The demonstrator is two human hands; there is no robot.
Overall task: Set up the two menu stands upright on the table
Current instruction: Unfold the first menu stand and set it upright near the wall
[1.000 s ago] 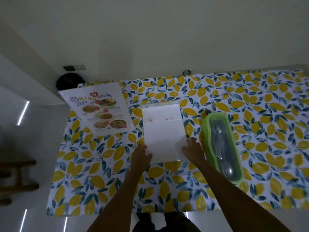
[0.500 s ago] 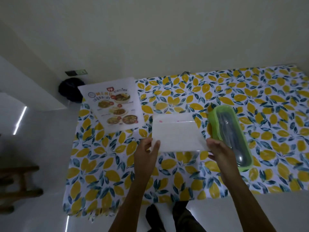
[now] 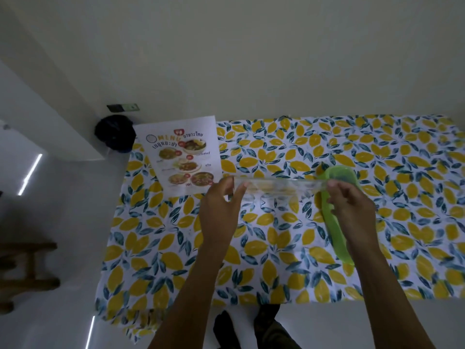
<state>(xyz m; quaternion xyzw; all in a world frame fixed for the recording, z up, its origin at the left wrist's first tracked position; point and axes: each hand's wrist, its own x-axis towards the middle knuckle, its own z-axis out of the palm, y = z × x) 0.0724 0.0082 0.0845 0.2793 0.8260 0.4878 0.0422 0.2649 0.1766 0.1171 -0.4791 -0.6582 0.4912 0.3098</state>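
A clear acrylic menu stand (image 3: 276, 186) hangs edge-on above the middle of the table, so I see mainly its thin top edge and see-through body. My left hand (image 3: 221, 207) grips its left end and my right hand (image 3: 352, 205) grips its right end. A second menu (image 3: 182, 157), a white sheet printed with food pictures, lies flat at the table's far left corner. Whether that sheet sits in a stand I cannot tell.
The table wears a lemon-print cloth (image 3: 402, 197). A green cutlery box (image 3: 337, 222) lies lengthwise under my right hand. A dark round object (image 3: 114, 133) sits beyond the far left corner. Wooden furniture (image 3: 27, 270) stands at the left, and feet (image 3: 251, 328) show below the near edge.
Both hands have lifted the stand off the cloth and tipped it from flat, white face showing, to edge-on. The view has also shifted, with the table now sitting further right.
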